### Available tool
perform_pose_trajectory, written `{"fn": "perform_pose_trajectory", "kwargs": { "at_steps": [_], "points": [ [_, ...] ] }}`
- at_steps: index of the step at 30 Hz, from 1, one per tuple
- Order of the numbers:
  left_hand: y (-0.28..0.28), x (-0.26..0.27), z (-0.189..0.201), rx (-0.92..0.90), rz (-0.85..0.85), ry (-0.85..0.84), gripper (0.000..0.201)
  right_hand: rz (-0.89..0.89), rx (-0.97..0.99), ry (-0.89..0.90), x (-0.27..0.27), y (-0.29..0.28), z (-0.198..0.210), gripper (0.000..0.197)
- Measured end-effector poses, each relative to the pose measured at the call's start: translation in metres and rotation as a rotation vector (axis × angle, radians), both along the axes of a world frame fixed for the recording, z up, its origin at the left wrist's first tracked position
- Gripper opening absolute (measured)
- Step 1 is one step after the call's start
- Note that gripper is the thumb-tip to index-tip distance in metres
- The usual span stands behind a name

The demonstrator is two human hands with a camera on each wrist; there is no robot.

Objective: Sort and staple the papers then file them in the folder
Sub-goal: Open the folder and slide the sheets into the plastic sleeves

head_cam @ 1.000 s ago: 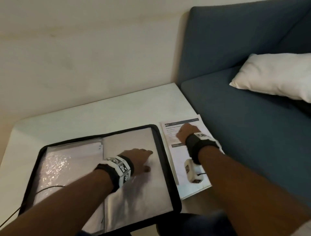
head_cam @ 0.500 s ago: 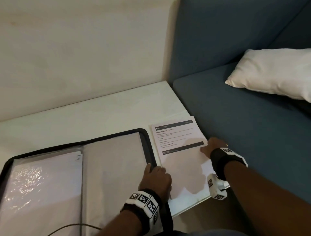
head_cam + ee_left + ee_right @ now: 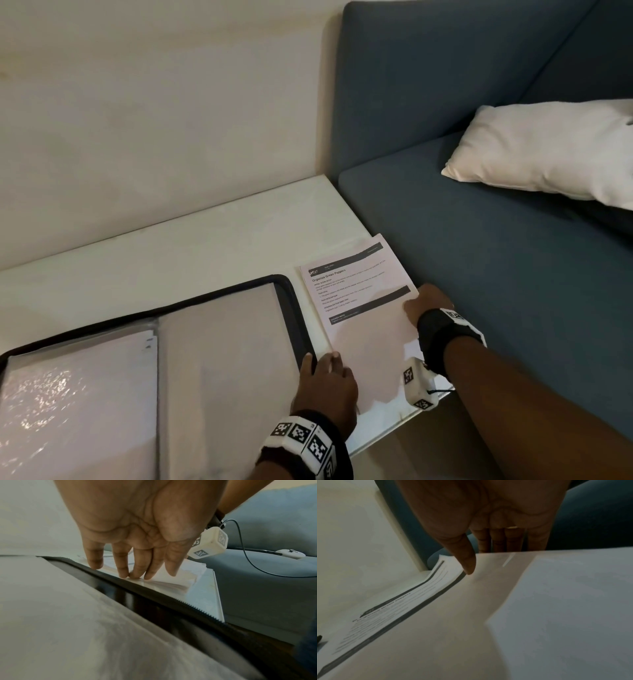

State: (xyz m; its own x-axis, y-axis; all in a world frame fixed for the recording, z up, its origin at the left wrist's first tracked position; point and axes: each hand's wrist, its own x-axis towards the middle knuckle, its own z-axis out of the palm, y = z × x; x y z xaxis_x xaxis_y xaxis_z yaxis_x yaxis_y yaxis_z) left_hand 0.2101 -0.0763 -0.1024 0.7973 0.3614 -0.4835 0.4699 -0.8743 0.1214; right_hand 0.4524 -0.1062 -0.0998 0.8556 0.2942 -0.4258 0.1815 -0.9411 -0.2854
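Note:
A stack of printed papers (image 3: 363, 308) lies on the white table (image 3: 205, 246), just right of the open black-rimmed folder (image 3: 294, 308). My left hand (image 3: 323, 365) sets straight fingertips (image 3: 133, 574) down along the stack's left edge (image 3: 171, 584), beside the folder's zipper rim (image 3: 154, 592). My right hand (image 3: 424, 303) holds the stack's right edge. Its thumb (image 3: 469, 566) lies on the top sheet (image 3: 471, 615), and the other fingers (image 3: 500, 540) go down behind the edge.
Filed sheets (image 3: 78, 394) lie under a clear sleeve in the folder's left half. A blue sofa (image 3: 479, 240) with a white pillow (image 3: 548, 154) adjoins the table's right edge. A small white corded device (image 3: 289, 553) lies on the sofa seat. The wall stands behind the table.
My left hand left the folder's right page and came to the stack's left edge. My right hand slid from the printed top of the sheet to its right edge.

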Motion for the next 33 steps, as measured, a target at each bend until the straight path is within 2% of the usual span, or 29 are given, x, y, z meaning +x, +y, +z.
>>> {"fn": "perform_pose_trajectory", "kwargs": {
  "at_steps": [5,8,9,11,12,14,15,16,19,20,25,27,29,33],
  "points": [
    [0.000,0.005,0.006,-0.014,-0.012,0.052,0.055,-0.052,0.145,0.009,-0.001,-0.004,-0.001,0.018],
    [0.018,0.005,0.015,-0.120,0.076,-0.005,0.046,-0.055,0.313,-0.004,-0.003,-0.010,0.002,0.006],
    [0.028,0.004,0.017,-0.205,0.176,-0.071,0.045,-0.036,0.372,-0.009,-0.006,-0.014,0.003,0.004],
    [0.050,0.001,0.018,-0.388,0.486,-0.303,0.047,0.003,0.492,-0.012,-0.012,-0.024,0.003,0.007],
    [0.059,0.002,0.019,-0.483,0.664,-0.437,0.055,0.003,0.551,-0.009,-0.015,-0.030,0.005,0.008],
    [0.073,0.002,0.023,-0.719,0.956,-0.660,0.082,0.004,0.666,0.029,-0.023,-0.038,0.010,0.007],
    [0.078,0.003,0.026,-0.850,1.041,-0.743,0.089,-0.005,0.728,0.066,-0.028,-0.041,0.013,0.007],
    [0.081,0.006,0.029,-0.928,1.083,-0.807,0.084,-0.018,0.791,0.111,-0.033,-0.042,0.019,0.007],
    [0.086,0.017,0.045,-0.917,1.049,-0.980,0.036,-0.034,0.945,0.183,-0.043,-0.043,0.035,0.013],
    [0.087,0.021,0.052,-0.900,1.043,-1.025,0.030,-0.048,0.995,0.197,-0.044,-0.042,0.041,0.013],
    [0.093,0.031,0.086,-0.795,0.913,-1.217,0.028,-0.060,1.158,0.244,-0.038,-0.032,0.061,0.021],
    [0.094,0.029,0.092,-0.748,0.815,-1.213,0.025,-0.049,1.205,0.273,-0.038,-0.028,0.065,0.038],
    [0.092,0.025,0.092,-0.716,0.740,-1.181,0.022,-0.020,1.253,0.296,-0.037,-0.023,0.066,0.045],
    [0.090,0.023,0.087,-0.754,0.710,-1.194,0.026,0.033,1.372,0.357,-0.026,-0.017,0.073,0.074]
  ]
}}
